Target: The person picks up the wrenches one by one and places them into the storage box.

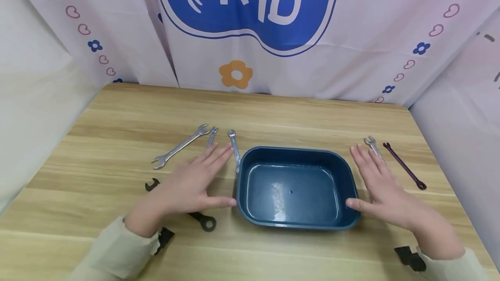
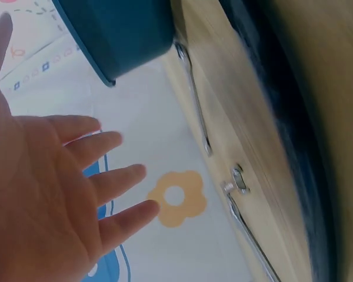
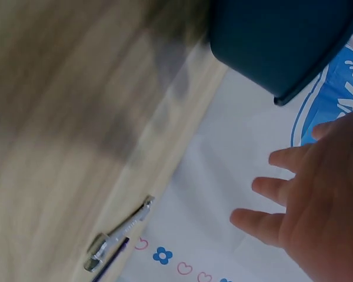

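A dark blue rectangular bin [image 1: 291, 192] with nothing in it sits on the wooden table between both hands. My left hand [image 1: 187, 183] is at its left side, fingers straight, thumb tip right at the rim. On the other side my right hand [image 1: 384, 190] has its fingers extended, and its thumb overlaps the right rim in the head view. Both wrist views show the palms apart from the bin's walls. Under the left hand lies a black wrench [image 1: 205, 221], its middle hidden. Near the right fingertips rests a small silver wrench [image 1: 373, 144].
A long silver open-end wrench [image 1: 180, 146] and two smaller silver wrenches, one upright [image 1: 234, 148] and one partly hidden [image 1: 212, 135], lie left of the bin. A dark purple wrench [image 1: 404, 166] lies far right. A printed white cloth [image 1: 312, 73] hangs behind the table.
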The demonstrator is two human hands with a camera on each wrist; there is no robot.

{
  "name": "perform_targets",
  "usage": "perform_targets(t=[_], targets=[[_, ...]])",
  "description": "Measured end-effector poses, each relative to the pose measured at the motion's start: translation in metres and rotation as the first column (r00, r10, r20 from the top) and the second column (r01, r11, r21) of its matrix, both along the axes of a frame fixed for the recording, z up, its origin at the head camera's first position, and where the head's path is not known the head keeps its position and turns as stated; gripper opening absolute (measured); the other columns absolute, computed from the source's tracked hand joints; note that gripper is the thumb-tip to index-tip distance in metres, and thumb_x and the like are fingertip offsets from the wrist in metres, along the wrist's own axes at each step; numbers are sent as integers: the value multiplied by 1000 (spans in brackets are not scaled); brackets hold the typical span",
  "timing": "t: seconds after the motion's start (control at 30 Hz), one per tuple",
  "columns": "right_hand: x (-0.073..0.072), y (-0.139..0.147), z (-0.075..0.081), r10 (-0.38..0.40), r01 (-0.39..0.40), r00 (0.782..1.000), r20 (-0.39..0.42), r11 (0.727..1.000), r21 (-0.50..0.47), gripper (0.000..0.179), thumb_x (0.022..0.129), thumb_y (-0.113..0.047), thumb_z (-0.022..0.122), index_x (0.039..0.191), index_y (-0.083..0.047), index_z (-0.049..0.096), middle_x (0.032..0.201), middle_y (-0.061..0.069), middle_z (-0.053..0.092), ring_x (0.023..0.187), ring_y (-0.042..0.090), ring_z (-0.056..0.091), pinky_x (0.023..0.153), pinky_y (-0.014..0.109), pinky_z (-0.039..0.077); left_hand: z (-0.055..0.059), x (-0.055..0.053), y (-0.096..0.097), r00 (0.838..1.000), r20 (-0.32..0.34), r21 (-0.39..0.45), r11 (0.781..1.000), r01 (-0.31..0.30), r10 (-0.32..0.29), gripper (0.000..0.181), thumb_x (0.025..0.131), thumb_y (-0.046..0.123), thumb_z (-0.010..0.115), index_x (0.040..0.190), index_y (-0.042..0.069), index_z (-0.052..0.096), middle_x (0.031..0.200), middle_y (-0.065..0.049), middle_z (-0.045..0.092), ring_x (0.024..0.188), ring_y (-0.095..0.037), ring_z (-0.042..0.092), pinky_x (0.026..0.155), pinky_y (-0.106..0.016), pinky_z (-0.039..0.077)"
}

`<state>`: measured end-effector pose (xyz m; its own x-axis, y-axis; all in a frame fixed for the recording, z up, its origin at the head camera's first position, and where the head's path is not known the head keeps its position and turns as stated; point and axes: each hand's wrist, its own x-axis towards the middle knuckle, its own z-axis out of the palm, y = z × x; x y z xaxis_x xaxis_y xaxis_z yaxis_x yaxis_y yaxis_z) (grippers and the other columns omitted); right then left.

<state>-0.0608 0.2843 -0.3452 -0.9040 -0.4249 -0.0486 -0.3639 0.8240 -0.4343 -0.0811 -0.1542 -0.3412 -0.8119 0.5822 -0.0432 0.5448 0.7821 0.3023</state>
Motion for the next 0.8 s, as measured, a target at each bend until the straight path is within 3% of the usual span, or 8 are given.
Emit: perform_targets(t=[0.23, 0.47, 0.67, 0.8], targets=[[4, -3, -9, 49, -41, 996, 73, 993, -109, 121, 79, -39, 81, 160, -20, -6, 166, 22, 1, 149, 51, -8, 102, 85, 6, -6, 4, 6, 996, 91, 24, 1000, 1, -4, 123, 71, 90, 52, 161, 18, 10, 167, -3, 14, 153, -35, 16, 112, -67, 29], [5, -7, -13, 102, -91, 991, 85, 987, -131, 129, 74, -42, 85, 160, -17, -8, 168, 15, -2, 147, 55, -1, 97, 85, 17, -8, 2, 10, 986, 163, 46, 999, 6, -13, 125, 68, 86, 62, 161, 26, 3, 168, -1, 13, 154, -32, 15, 111, -71, 27], [3, -9, -14, 134, -120, 986, 95, 983, -142, 142, 64, -47, 89, 159, -13, -9, 166, 21, -3, 146, 56, 0, 99, 83, 19, -10, 1, 13, 983, 181, 51, 999, 4, -13, 127, 67, 84, 65, 161, 26, 2, 168, -2, 13, 154, -33, 15, 112, -71, 26], [2, -9, -16, 151, -130, 982, 113, 976, -172, 144, 61, -46, 91, 159, -12, -10, 164, 27, -2, 146, 57, 0, 99, 83, 18, -13, 0, 14, 986, 169, 48, 999, 2, -10, 127, 66, 88, 61, 161, 24, 3, 167, -3, 14, 154, -33, 16, 112, -69, 27]])
